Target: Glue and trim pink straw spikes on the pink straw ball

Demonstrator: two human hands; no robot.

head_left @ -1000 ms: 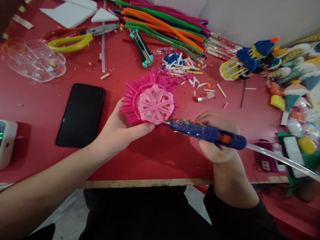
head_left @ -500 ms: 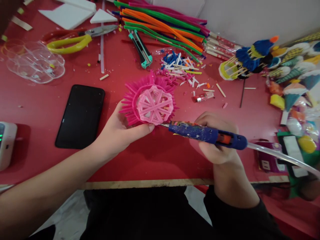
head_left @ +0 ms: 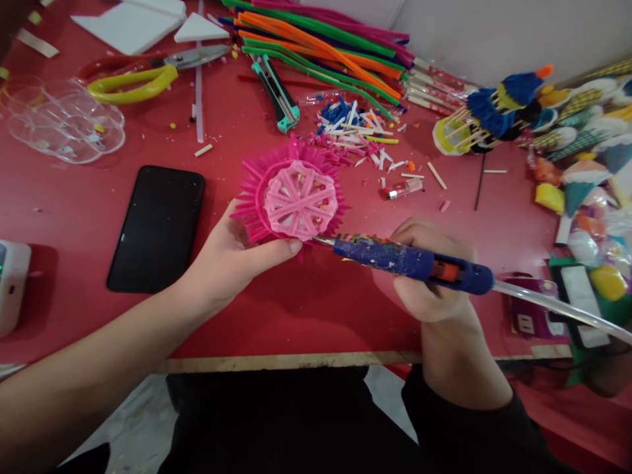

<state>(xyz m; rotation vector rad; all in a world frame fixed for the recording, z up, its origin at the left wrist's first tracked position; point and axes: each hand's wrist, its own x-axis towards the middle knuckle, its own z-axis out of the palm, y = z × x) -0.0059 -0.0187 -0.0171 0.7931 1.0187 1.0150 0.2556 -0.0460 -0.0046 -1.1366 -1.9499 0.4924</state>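
Observation:
My left hand is closed on a pink flower-like craft piece, with the thumb along its lower edge and the other fingers hidden behind it. The piece has a pale pink round frame with crossing strips and a fringe of darker pink spikes. My right hand is wrapped round a blue hot glue gun, smeared with dried glue. Its metal nozzle touches or nearly touches the frame's lower right edge, close to my left thumb. A clear glue stick runs out of the gun's back end.
Left on the red table lie a black phone, a clear flower-shaped tray and yellow-handled scissors. Behind are a utility knife, pipe cleaners and coloured scraps. Small craft figures stand right.
The pink piece has shifted slightly left and up, and turned a little, in my left hand. The glue gun stays at its lower edge, more of its nozzle showing.

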